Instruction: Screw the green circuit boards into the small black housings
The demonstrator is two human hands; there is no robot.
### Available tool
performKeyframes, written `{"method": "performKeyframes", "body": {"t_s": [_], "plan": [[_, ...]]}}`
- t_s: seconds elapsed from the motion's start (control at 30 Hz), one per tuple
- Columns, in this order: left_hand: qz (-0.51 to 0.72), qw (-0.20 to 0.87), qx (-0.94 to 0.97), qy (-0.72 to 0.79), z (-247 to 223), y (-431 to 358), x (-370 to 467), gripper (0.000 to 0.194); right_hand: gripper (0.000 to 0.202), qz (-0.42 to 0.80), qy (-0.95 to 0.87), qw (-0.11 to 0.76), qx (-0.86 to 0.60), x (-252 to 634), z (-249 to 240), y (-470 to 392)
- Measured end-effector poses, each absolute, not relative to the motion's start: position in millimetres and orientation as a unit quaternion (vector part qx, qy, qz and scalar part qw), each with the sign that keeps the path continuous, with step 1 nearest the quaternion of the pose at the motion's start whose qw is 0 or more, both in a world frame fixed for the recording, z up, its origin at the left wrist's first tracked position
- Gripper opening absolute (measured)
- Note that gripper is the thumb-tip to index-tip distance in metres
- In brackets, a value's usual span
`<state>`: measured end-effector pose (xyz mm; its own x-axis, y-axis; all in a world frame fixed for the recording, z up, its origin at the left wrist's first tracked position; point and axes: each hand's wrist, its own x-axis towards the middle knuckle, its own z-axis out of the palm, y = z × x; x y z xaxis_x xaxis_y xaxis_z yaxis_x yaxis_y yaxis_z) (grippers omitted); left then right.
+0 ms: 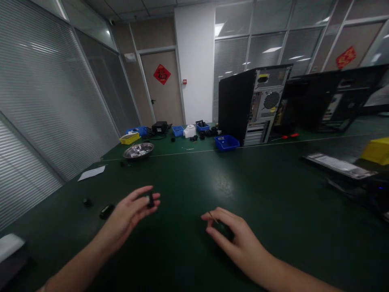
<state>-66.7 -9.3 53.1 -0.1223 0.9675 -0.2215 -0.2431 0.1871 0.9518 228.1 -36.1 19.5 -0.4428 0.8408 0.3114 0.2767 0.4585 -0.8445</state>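
Note:
My left hand (133, 211) is raised over the green table (176, 174), left of the middle. Its thumb and fingers close on a small black piece (150, 200). To the right, my right hand (232, 233) pinches a thin, light-coloured strip or tool (213, 217) between thumb and fingertips; its full shape is too blurred to make out. A black object (106, 211) lies on the table beside my left wrist, and a smaller dark piece (87, 202) rests farther left.
A metal bowl (139, 151) stands at the back left near a yellow tray (130, 138). Behind the hands are a blue tray (227, 143) and a black computer case (237, 107). A flat metal device (340, 165) lies at the right, by a yellow bin (377, 151).

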Motion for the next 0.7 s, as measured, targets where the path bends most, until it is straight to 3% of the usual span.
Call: {"method": "performKeyframes", "body": {"t_s": [0.13,0.3,0.47,0.6,0.7], "plan": [[0.402,0.689,0.407,0.444,25.8,-0.5,2.7,0.025,0.036,0.381,-0.739,0.391,-0.395,242.4,13.8,-27.0],[0.338,0.678,0.512,0.405,8.4,12.4,30.9,0.039,0.062,0.382,-0.757,0.383,-0.367,259.6,9.6,-26.2],[0.319,0.635,0.565,0.419,6.3,6.9,22.9,0.034,0.054,0.404,-0.727,0.391,-0.393,257.1,-2.9,-20.2],[0.324,0.652,0.542,0.419,3.9,5.8,20.8,0.016,0.038,0.440,-0.686,0.378,-0.439,257.4,-5.0,-13.3],[0.326,0.640,0.560,0.412,-2.8,9.3,19.3,0.018,0.034,0.410,-0.706,0.378,-0.437,259.8,-3.3,-10.7]]}}
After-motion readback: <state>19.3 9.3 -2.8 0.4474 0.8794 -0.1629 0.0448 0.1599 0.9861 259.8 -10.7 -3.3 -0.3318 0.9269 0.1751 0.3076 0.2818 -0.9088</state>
